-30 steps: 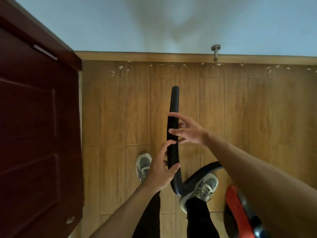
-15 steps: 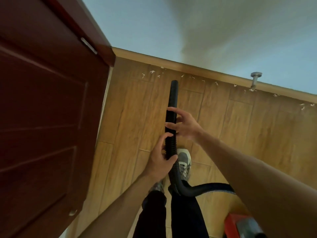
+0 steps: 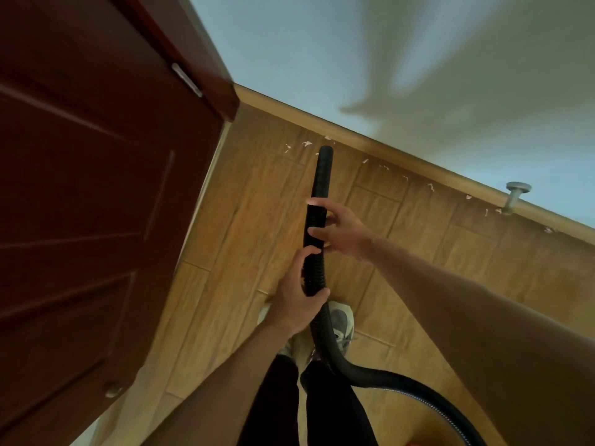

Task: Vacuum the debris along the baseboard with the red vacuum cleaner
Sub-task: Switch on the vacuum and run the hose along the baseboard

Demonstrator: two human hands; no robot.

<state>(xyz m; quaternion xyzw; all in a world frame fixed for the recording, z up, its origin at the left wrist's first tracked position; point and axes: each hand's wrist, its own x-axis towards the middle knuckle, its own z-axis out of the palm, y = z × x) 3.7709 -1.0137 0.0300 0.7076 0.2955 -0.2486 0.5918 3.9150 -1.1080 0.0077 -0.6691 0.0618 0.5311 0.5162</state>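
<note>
Debris is lying in pale little curls and flecks where the floor meets the baseboard, strung out in a loose line from near the door across toward the metal doorstop and beyond. I am pointing the black hose at the near end of that line, its open tip sitting just short of the first scraps. My left hand is wrapping around the ribbed part lower down, thumb over the top, gripping it firmly. My right hand is touching the hose higher up with fingers spread and only lightly curled, steadying more than clamping.

To do this well, I am thinking I should be lowering the tip until it is skimming the boards right at the foot of the baseboard, then be drawing it slowly sideways along the line, letting each scrap lift before moving on. Going too fast would likely be scattering the light pieces. I should also be closing my right hand properly for better aim.

The hose is smooth and dark at the nozzle end, ribbed below, bending past my shoes and trailing off to my right; the red vacuum body is barely showing at the bottom edge. Around the doorstop I will be needing to work the tip in carefully.
</note>
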